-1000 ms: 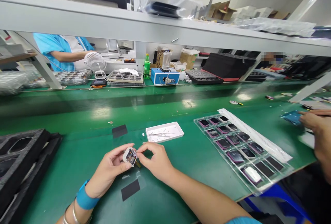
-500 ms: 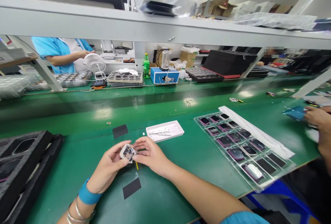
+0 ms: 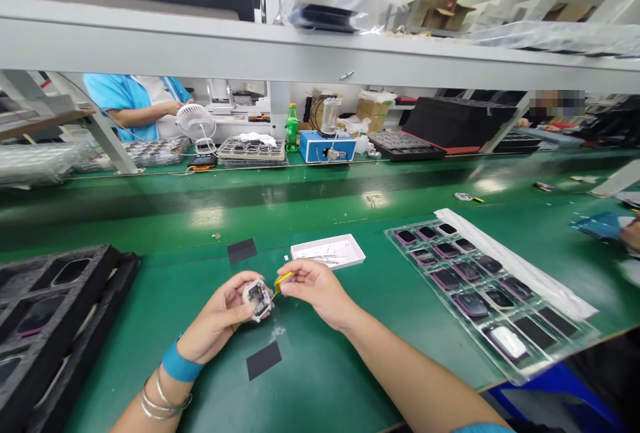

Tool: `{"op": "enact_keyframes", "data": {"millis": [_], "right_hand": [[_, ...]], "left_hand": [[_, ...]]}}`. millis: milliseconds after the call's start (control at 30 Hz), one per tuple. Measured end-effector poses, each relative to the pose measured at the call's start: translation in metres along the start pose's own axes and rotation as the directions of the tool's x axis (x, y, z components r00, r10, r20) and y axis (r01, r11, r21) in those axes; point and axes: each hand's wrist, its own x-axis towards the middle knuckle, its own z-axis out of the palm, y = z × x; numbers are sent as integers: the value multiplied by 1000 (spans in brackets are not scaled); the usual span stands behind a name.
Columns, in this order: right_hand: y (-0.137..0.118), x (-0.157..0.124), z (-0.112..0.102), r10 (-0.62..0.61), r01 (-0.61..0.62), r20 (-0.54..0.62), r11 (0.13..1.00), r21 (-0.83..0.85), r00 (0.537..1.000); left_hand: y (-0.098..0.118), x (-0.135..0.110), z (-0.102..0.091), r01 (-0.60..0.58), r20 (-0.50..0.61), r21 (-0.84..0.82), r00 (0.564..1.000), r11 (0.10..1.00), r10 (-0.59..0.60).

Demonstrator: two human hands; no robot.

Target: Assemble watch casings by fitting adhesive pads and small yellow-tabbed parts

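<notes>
**Left hand (image 3: pixel 217 313)?**
Curled around a module (image 3: pixel 259 300), a small white-framed square with dark circuitry showing at its centre. Gripped between thumb and fingers, held up over the green table (image 3: pixel 320 393).

**Right hand (image 3: pixel 315 293)?**
Pinching a yellow strip (image 3: pixel 283 281) between thumb and forefinger, other fingers loosely bent. Strip angled down toward the module, its tip just beside the white frame. Contact between the two impossible to tell from this view.

**Hands touching each other?**
No. Close but apart, with only the module and the strip between them.

**And around them?**
A black pad (image 3: pixel 263 360) on the table just below the module, a second black pad (image 3: pixel 243 250) farther ahead. Beyond the hands, a white tray (image 3: pixel 350 252) with tweezers (image 3: pixel 325 261) inside. To the right, a clear blister tray (image 3: pixel 390 233) with dark, pink-edged units in rows, a white liner (image 3: pixel 515 263) along its far edge. To the left, a black foam tray (image 3: pixel 60 306) with cut-out pockets.

**On the left wrist?**
A blue band (image 3: pixel 181 366), with silver bangles (image 3: pixel 165 400) just behind it.

**Anyone else nearby?**
Another person's hand (image 3: pixel 631 234) at the right edge, blurred, just beside a blue card (image 3: pixel 597 225). Across the table, past a shelf (image 3: pixel 150 46), a person in a blue top (image 3: pixel 125 96), well apart, near a white fan (image 3: pixel 195 120), with a green bottle (image 3: pixel 292 128) and a blue box (image 3: pixel 327 148) farther along.
</notes>
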Motion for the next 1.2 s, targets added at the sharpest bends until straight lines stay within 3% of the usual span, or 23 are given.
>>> {"op": "enact_keyframes", "data": {"millis": [100,200,400,633,833,1033,1200], "right_hand": [[1,-4,5,-73,79,41,985,-152,996],[-1,-9,10,-145,154,52,916,-372,988],[-5,-12,11,-255,236,63,736,-635,965],[1,-10,10,-306,291,119,611,-736,945],[9,-8,12,-287,264,99,622,-737,953],[15,-4,12,-185,139,-32,832,-536,982],[17,-2,9,-231,144,-108,845,-515,967]], "left_hand": [[-6,0,2,93,108,-15,990,996,-91],[-10,-1,1,176,145,-14,974,984,-172],[-10,-1,2,218,103,34,970,975,-221],[-14,3,9,195,10,60,980,979,-196],[-19,6,11,196,-79,137,979,971,-186],[-16,5,16,184,-117,163,979,969,-166],[-15,6,14,94,-176,255,983,962,-49]]}}
